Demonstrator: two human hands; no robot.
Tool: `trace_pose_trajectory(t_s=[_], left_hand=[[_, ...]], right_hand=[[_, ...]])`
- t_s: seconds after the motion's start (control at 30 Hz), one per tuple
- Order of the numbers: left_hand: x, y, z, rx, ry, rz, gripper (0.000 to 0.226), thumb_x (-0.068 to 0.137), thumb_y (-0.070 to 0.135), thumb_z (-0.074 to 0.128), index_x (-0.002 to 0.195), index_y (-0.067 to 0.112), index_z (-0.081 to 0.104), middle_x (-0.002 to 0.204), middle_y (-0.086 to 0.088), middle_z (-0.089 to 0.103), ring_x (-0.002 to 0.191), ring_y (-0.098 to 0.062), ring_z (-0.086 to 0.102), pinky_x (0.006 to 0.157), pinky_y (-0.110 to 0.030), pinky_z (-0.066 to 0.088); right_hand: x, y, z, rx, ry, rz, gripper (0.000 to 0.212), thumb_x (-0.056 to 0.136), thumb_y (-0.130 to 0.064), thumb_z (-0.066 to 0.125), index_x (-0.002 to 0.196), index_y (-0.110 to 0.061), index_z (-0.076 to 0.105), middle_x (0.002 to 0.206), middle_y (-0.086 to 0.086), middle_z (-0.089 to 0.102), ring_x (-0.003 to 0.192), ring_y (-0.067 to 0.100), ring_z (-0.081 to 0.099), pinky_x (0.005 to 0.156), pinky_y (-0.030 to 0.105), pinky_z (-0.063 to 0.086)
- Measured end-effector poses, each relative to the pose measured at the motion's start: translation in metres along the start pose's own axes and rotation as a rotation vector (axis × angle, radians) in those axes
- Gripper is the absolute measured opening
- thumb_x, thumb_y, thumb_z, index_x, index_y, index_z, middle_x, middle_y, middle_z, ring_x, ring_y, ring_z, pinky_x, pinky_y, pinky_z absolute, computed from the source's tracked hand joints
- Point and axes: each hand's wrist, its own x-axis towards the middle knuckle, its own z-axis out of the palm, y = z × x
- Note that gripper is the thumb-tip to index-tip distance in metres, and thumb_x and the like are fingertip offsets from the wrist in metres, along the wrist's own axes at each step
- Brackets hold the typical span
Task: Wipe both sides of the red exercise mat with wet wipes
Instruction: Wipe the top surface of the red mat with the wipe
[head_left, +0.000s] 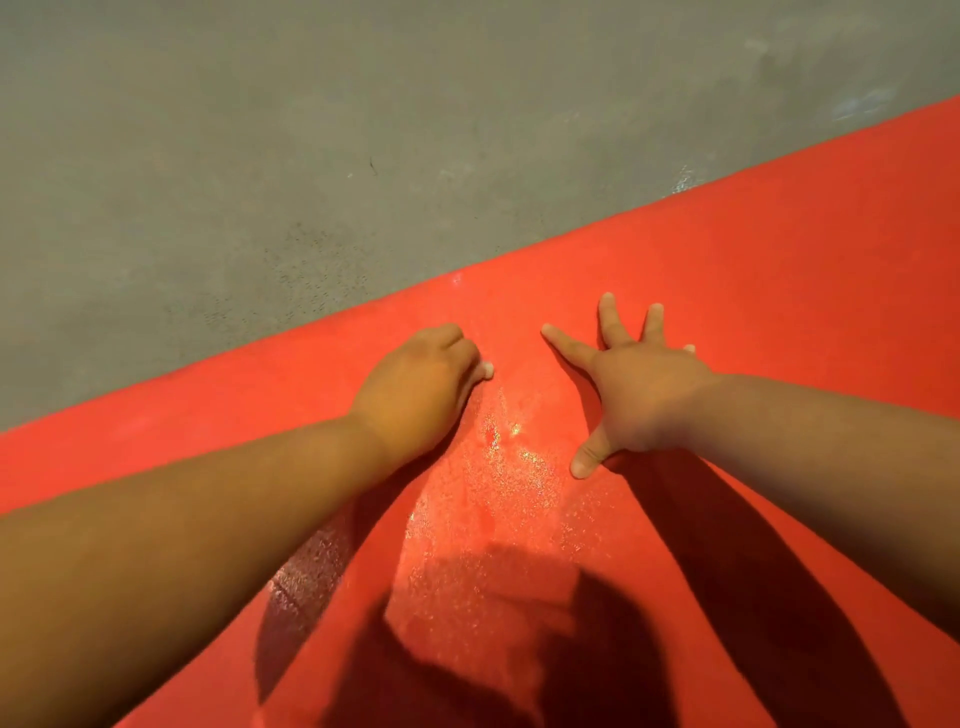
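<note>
Red exercise mat (779, 291): spread flat on the floor, filling the lower half and right side of the frame; far edge running on a diagonal from the middle left up to the upper right.

Floor (260, 130): dull grey and speckled, across the upper left and top of the frame; a small shiny mark just beside the mat's edge at upper right.

Left hand (421, 387): left of the frame's centre, knuckles up, resting on the mat near its far edge; fingers curled under the palm, one pale tip showing at the hand's right side. Cannot tell whether a wipe sits inside the curl, so cannot tell whether gripping or merely closed.

Right hand (641, 389): just right of centre, open, palm down on the mat; fingers (613, 322) straight and splayed wide toward the far edge, thumb stretched toward the lower centre, its tip touching the mat.

Gap between the hands: bare mat, the two hands near each other but apart.

Wet sheen (509, 467): glistening patch on the mat between and below the hands, spreading down toward the lower centre.

Forearms: bare, entering from lower left and from the right edge.

Shadows (597, 649): dark shapes of arms and head on the mat at the lower centre and lower right.
</note>
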Motion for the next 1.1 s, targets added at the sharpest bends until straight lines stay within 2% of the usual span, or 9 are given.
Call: trace_pose_trajectory(t_s=[0.27,0.33,0.47,0.63,0.73,0.83,0.97,1.03,1.1], left_hand=[[0.104,-0.027,0.014,0.09,0.08,-0.353,0.029,0.099,0.025,0.049,0.103,-0.001,0.061,0.111,-0.022,0.056,0.104,-0.039,0.052,0.085,-0.044,0.038],[0.102,-0.024,0.017,0.087,0.081,-0.321,0.028,0.099,0.023,0.049,0.1,-0.001,0.062,0.108,-0.021,0.056,0.102,-0.039,0.053,0.082,-0.044,0.037],[0.051,-0.008,0.01,0.029,0.051,-0.061,0.02,0.094,0.022,0.058,0.086,0.005,0.066,0.089,-0.016,0.06,0.086,-0.036,0.058,0.071,-0.037,0.035],[-0.04,0.033,0.001,-0.061,-0.176,0.235,0.02,0.092,0.031,0.054,0.08,0.016,0.061,0.078,-0.001,0.056,0.073,-0.023,0.06,0.058,-0.029,0.046],[0.001,0.021,0.002,0.007,-0.084,0.161,0.029,0.096,0.035,0.049,0.087,0.011,0.063,0.087,-0.007,0.059,0.083,-0.029,0.06,0.065,-0.034,0.044],[0.084,-0.01,0.011,0.113,0.028,-0.124,0.032,0.097,0.034,0.05,0.101,0.005,0.064,0.106,-0.017,0.059,0.1,-0.038,0.055,0.081,-0.041,0.04],[0.125,-0.017,0.025,0.05,0.064,-0.344,0.028,0.097,0.025,0.052,0.103,0.002,0.066,0.11,-0.022,0.06,0.102,-0.039,0.055,0.084,-0.042,0.039],[0.098,-0.001,0.026,0.014,0.114,-0.24,0.018,0.095,0.018,0.056,0.096,0.004,0.067,0.101,-0.02,0.06,0.094,-0.038,0.056,0.079,-0.038,0.035],[0.049,0.018,0.022,-0.023,0.088,-0.003,0.007,0.09,0.015,0.062,0.088,0.01,0.066,0.087,-0.013,0.059,0.083,-0.034,0.057,0.071,-0.033,0.032]], right_hand=[[0.003,0.001,0.002,-0.003,-0.01,0.003,0.142,0.04,-0.066,0.082,0.137,-0.056,-0.02,0.15,0.006,-0.036,0.135,0.055,-0.019,0.102,0.074,0.018],[0.002,0.002,0.001,0.009,-0.012,-0.004,0.141,0.04,-0.066,0.082,0.137,-0.057,-0.02,0.15,0.006,-0.036,0.134,0.055,-0.02,0.102,0.074,0.018],[0.003,0.001,-0.001,0.01,-0.008,-0.006,0.142,0.039,-0.067,0.082,0.137,-0.056,-0.021,0.15,0.006,-0.036,0.135,0.054,-0.02,0.101,0.075,0.017],[0.003,0.001,0.0,0.044,0.03,-0.006,0.149,0.043,-0.062,0.084,0.143,-0.041,-0.024,0.152,0.005,-0.034,0.136,0.052,-0.019,0.102,0.073,0.016],[0.001,0.024,0.002,0.069,0.105,0.058,0.145,0.047,-0.063,0.082,0.145,-0.037,-0.02,0.154,0.01,-0.028,0.137,0.053,-0.014,0.108,0.067,0.018],[0.0,0.04,0.003,0.152,0.097,0.229,0.144,0.039,-0.075,0.076,0.142,-0.047,-0.021,0.152,0.015,-0.03,0.137,0.054,-0.015,0.107,0.068,0.016],[0.007,0.04,0.001,0.157,0.035,0.24,0.147,0.037,-0.075,0.076,0.139,-0.048,-0.026,0.149,0.021,-0.032,0.132,0.06,-0.015,0.106,0.069,0.018],[0.008,0.04,-0.002,0.164,0.036,0.245,0.146,0.037,-0.074,0.077,0.139,-0.049,-0.025,0.149,0.019,-0.033,0.133,0.059,-0.016,0.104,0.071,0.018],[0.007,0.04,-0.004,0.178,0.033,0.239,0.147,0.036,-0.074,0.078,0.139,-0.051,-0.025,0.15,0.017,-0.034,0.134,0.058,-0.016,0.101,0.072,0.018]])
